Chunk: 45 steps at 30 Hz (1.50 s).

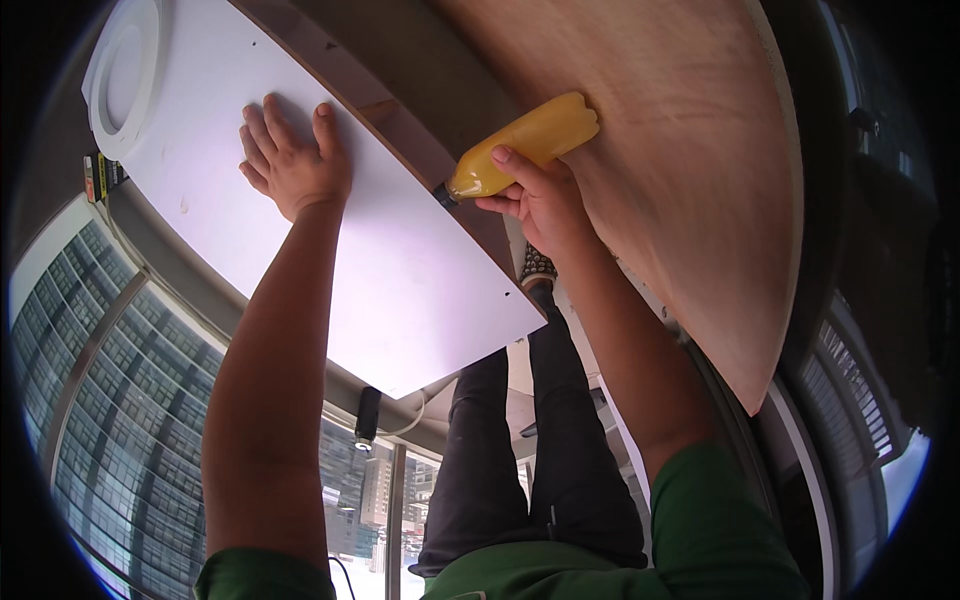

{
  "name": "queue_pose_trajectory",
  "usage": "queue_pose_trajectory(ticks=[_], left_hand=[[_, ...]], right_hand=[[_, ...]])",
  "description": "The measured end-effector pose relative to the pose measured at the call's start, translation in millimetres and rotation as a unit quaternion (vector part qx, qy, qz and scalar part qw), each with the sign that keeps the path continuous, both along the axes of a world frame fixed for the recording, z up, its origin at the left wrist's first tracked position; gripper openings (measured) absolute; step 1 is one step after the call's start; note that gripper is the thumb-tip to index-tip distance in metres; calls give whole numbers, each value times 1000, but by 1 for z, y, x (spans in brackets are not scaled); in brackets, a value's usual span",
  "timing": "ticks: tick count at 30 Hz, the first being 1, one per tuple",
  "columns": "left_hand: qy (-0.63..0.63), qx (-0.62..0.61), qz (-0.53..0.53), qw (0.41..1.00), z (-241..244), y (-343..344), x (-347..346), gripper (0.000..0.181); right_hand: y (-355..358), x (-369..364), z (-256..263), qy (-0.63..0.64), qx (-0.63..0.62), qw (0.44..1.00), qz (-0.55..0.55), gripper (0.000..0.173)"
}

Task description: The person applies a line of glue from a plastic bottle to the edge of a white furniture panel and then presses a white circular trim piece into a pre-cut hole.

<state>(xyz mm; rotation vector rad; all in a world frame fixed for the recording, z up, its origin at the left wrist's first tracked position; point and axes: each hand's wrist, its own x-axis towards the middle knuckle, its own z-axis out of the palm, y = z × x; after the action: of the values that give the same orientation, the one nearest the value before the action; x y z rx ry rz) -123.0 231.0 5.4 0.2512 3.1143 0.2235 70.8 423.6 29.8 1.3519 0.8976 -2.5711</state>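
Note:
My left hand (296,161) rests palm down on a white board (390,285), its fingers apart and holding nothing. In my right hand (544,199) is a clear plastic bottle (525,135) of yellow liquid. My thumb lies along its side, with the fingers wrapped underneath. The bottle lies tilted, its black cap (445,196) pointing down and left beside the board's long edge. Whether the cap touches that edge I cannot tell. The bottle's base points up and right, over a wooden surface (675,150).
A white ring-shaped object (142,82) lies at the board's far left end. Beside it is a small printed box (101,178). A black cylindrical object (367,417) is by the window (135,360). My legs (487,465) stand between the board and wooden surface.

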Motion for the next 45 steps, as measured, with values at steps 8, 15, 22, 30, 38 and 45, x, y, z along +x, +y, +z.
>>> queue_pose_trajectory(ticks=[8,15,22,30,38,45], left_hand=[[5,-4,-5,1000,0,0,1,84],[8,0,-7,1000,-3,-4,-1,85],[9,1,-11,1000,-2,-2,-1,86],[5,2,0,1000,-2,-3,-1,85],[10,3,-10,1000,-2,-2,-2,86],[11,0,-8,1000,-2,-1,-1,85]], right_hand=[[-3,8,0,-7,-1,1000,-22,47],[-3,20,6,-20,18,1000,-6,47],[-6,34,3,-16,10,999,-29,50],[-8,70,3,-68,4,997,-37,50],[-9,6,-6,-5,-22,998,-53,47],[-6,-35,-12,20,-11,999,-37,49]])
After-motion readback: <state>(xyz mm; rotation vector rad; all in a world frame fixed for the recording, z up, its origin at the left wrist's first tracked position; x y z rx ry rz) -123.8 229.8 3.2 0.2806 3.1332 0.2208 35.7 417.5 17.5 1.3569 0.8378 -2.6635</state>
